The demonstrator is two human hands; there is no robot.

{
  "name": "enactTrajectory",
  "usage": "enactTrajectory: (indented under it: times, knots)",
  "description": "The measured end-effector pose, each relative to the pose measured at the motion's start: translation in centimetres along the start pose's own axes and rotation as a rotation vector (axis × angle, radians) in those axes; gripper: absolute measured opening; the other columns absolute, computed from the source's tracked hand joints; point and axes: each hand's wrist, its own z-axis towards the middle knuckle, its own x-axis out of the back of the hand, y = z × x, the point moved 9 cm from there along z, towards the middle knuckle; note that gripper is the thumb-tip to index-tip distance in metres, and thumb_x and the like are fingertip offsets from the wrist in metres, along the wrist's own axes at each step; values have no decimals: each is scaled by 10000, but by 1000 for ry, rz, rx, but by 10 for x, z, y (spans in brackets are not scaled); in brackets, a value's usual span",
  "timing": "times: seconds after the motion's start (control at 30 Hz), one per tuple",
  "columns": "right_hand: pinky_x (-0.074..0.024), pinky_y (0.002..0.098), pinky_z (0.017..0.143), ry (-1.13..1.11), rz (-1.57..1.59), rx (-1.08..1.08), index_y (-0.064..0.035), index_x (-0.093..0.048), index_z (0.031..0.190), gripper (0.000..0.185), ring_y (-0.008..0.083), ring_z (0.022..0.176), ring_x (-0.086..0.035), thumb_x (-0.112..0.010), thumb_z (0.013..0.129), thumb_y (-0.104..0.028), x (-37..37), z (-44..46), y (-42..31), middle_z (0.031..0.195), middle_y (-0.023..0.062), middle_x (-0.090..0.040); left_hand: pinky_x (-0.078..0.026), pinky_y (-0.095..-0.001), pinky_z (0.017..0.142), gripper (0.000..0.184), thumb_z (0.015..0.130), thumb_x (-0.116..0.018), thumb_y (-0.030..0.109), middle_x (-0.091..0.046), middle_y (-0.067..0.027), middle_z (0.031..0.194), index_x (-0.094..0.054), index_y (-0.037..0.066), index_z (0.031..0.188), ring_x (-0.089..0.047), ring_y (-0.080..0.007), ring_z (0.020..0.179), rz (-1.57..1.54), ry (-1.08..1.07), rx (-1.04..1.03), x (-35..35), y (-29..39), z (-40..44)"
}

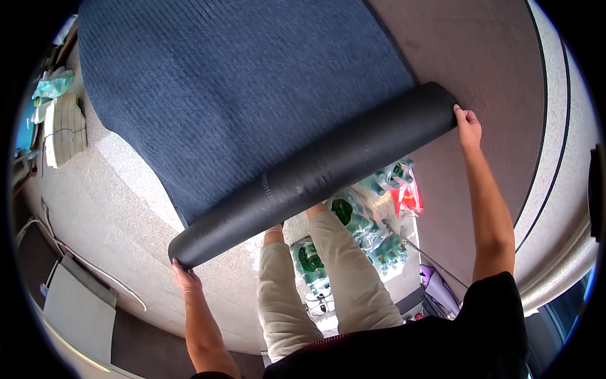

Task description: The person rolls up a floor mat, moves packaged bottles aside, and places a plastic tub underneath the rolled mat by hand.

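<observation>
A blue ribbed carpet [252, 82] stretches away in front of me, its near end rolled so that the black backing [315, 174] faces out. The roll lies slantwise, higher at the right. At its lower left end, my left hand [185, 279] grips the edge with the fingers mostly tucked behind. My right hand [468, 128] is closed on the opposite end, thumb on the outside of the roll. Parts of the fingers of both hands are hidden by the roll.
Below the roll stand shrink-wrapped packs of green bottles [372, 234], with a red package [407, 197] beside them. A brown wall panel [486, 69] rises at the right. At the left are a bundled cream stack [65, 131], a white cable [107, 275] and a grey box [79, 312].
</observation>
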Motion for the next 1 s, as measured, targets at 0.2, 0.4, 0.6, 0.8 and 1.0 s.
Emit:
enactTrajectory:
  times: [0.2, 0.4, 0.6, 0.8, 1.0]
  knots:
    - [-492, 251, 646, -125, 276, -284, -82, -620, 849, 378, 113, 776, -536, -593, 830, -459, -13, -23, 73, 881, 18, -564, -339, -451, 988, 535, 856, -547, 460, -438, -23, 1306, -423, 146, 1272, -364, -163, 1254, 63, -42, 142, 34, -42, -26]
    - [-537, 308, 698, 32, 423, -454, -13, -592, 1035, 524, 155, 891, -551, -556, 852, -502, -42, -46, 112, 1002, 60, -568, -341, -452, 1004, 777, 764, -557, 661, -384, -5, 1378, -356, 190, 1349, -338, -191, 1288, 90, -182, 346, 28, -51, -29]
    - [-539, 332, 690, 5, 552, -543, -87, -591, 1031, 365, 176, 846, -571, -523, 891, -417, -94, -42, 193, 957, 47, -589, -346, -442, 986, 837, 741, -552, 697, -373, 5, 1391, -282, 257, 1400, -362, -196, 1267, 213, -163, 472, 14, -64, -18]
    - [-527, 367, 733, 15, 308, -621, -83, -591, 1048, 360, 210, 876, -603, -504, 887, -393, -98, -49, 197, 944, 74, -616, -408, -413, 916, 611, 788, -623, 545, -477, -29, 1267, -430, 179, 1237, -455, -210, 1144, 245, -7, 172, 29, -68, -6]
    - [-461, 387, 855, 87, -361, 435, -85, -600, 1093, 294, 336, 968, -585, -494, 888, -266, -78, -27, 11, 1073, 167, -605, -468, -379, 837, 383, 865, -622, 313, -520, -81, 1184, -457, 134, 1160, -507, -220, 1064, 106, -102, 164, 24, -73, 7]
